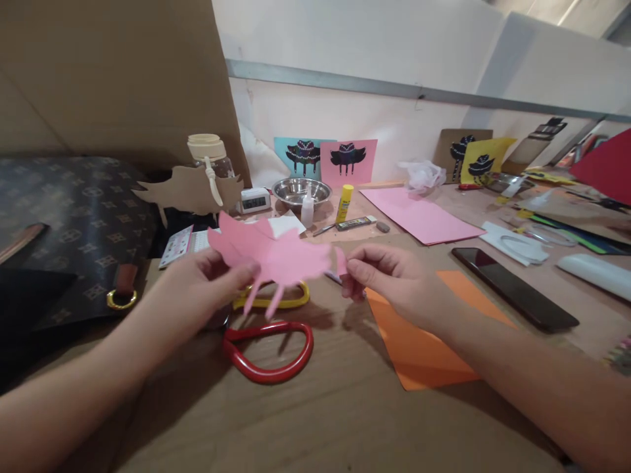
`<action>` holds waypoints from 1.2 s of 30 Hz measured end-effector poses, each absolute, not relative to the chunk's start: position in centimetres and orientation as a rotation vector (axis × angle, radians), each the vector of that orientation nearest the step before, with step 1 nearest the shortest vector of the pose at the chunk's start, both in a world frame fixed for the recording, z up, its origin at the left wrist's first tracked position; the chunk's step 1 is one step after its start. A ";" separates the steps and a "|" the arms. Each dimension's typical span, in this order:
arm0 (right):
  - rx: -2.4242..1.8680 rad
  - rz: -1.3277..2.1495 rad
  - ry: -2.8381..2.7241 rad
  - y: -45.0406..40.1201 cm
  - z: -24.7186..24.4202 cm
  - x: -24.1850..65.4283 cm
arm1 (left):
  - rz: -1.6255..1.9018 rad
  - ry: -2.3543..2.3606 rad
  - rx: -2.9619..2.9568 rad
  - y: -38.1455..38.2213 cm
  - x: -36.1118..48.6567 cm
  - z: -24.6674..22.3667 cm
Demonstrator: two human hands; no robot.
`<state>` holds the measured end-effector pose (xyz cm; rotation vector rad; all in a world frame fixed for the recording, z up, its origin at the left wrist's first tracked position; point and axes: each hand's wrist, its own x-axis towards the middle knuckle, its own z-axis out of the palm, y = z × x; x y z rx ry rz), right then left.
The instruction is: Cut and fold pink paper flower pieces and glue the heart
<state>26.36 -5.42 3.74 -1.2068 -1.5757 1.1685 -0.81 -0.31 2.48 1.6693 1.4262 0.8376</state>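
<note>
My left hand (217,279) pinches the left part of a pink paper cutout (290,256) with a scalloped edge and thin strips hanging down. Between the thumb and fingers of my right hand (379,272) is a small pink paper scrap (341,261), just off the cutout's right end. Beneath the cutout lie scissors with one red handle (269,378) and one yellow handle (298,299); their blades are hidden. An orange sheet (419,348) lies partly under my right forearm.
A phone (513,289) and a pink sheet (419,213) lie to the right. Behind are a metal bowl (296,196), a glue stick (344,203), a small bottle (307,211) and a clock (255,200). A patterned bag (73,230) sits at left.
</note>
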 end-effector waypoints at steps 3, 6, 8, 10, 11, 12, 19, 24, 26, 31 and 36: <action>-1.252 1.170 -1.671 -5.3 3.7 26.5 | 0.897 1.506 1.855 1.9 -2.3 2.7; -1.395 1.142 -1.814 -5.2 4.1 26.6 | 0.833 1.545 2.038 3.0 -3.2 2.4; -1.497 1.109 -1.992 -5.3 4.5 26.6 | 0.825 1.668 2.109 3.3 -3.5 2.0; -1.580 1.038 -2.197 -5.5 4.9 26.6 | 0.793 1.774 2.178 3.4 -3.7 1.6; -1.606 1.002 -2.279 -5.6 5.0 26.6 | 0.738 1.809 2.214 3.5 -3.8 1.5; -1.626 0.963 -2.345 -5.7 4.9 26.6 | 0.671 1.834 2.241 3.6 -3.9 1.5; -1.670 0.733 -2.400 -5.9 3.5 25.9 | 0.591 1.820 2.544 5.1 -4.9 0.2; -1.676 0.441 -2.470 -5.8 3.7 26.2 | 0.664 1.886 2.821 5.2 -5.0 -1.0; -1.614 0.333 -2.448 -5.8 3.8 27.0 | 0.790 1.832 2.906 4.5 -4.6 -1.0; -1.490 0.306 -2.254 -5.7 2.7 29.2 | 0.946 1.577 3.042 2.7 -3.4 -0.6; -1.414 0.312 -2.267 -5.9 1.1 29.6 | 0.998 1.380 2.983 2.7 -3.5 -0.9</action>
